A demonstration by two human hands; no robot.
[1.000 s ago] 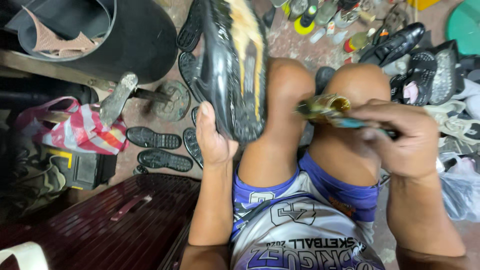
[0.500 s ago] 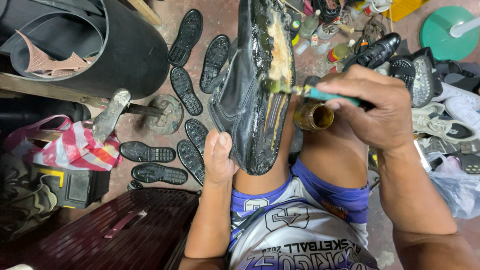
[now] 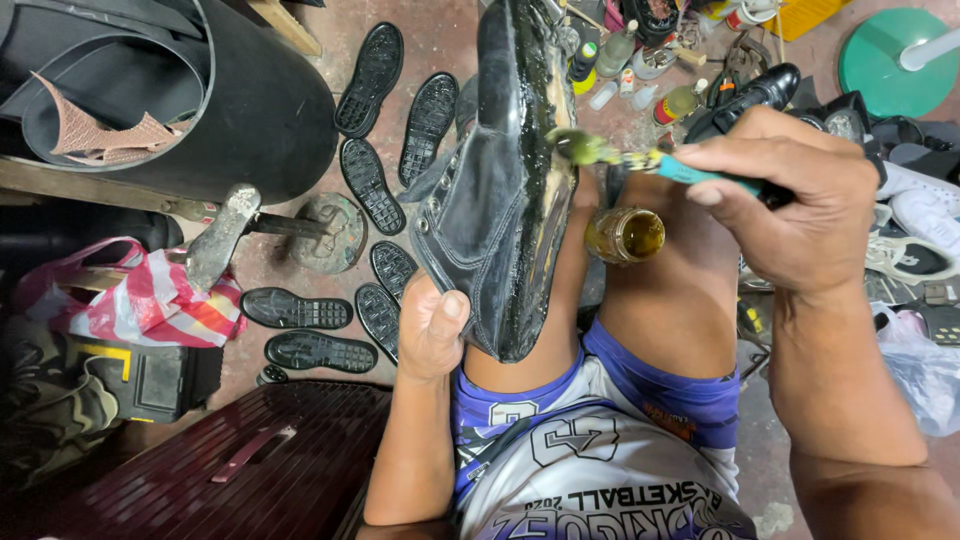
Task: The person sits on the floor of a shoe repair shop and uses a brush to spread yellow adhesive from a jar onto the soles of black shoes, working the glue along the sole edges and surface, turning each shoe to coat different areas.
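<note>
Overhead, the head view looks down on a seated person's bare knees and a cluttered workshop floor. Left hand (image 3: 432,330) curls shut around the heel end of a black leather boot (image 3: 490,200), thumb on the upper, fingers wrapped behind; the boot stands upended on the left thigh with its bottom edge turned toward the right hand. Bottom surface looks glossy and wet, streaked yellowish along the edge. Right hand (image 3: 800,205) pinches a teal-handled brush (image 3: 640,160) between thumb and fingers, closed tight on the handle; the brush's gummed, yellow-green tip touches the boot's bottom edge near mid-length. Just below the brush, between the knees, sits an open glass jar of amber glue (image 3: 625,235), near the right hand but not held by it. Floor to the left of the boot: several loose black rubber soles (image 3: 375,185) lying tread-up, scattered singly and in pairs. Beyond them a metal shoe last on its iron stand (image 3: 225,235), tilted. Upper left, a large roll of black rubber sheet (image 3: 250,110) with a brownish scrap of textured material (image 3: 100,130) resting inside it. Lower left, a dark red ribbed case (image 3: 270,460) and a red-and-white striped plastic bag (image 3: 150,300). Upper centre, small bottles (image 3: 620,50) grouped on the floor. Right side, a black dress shoe (image 3: 760,90), a green round stool (image 3: 895,50), white sneakers (image 3: 925,210) partly behind the right hand.
</note>
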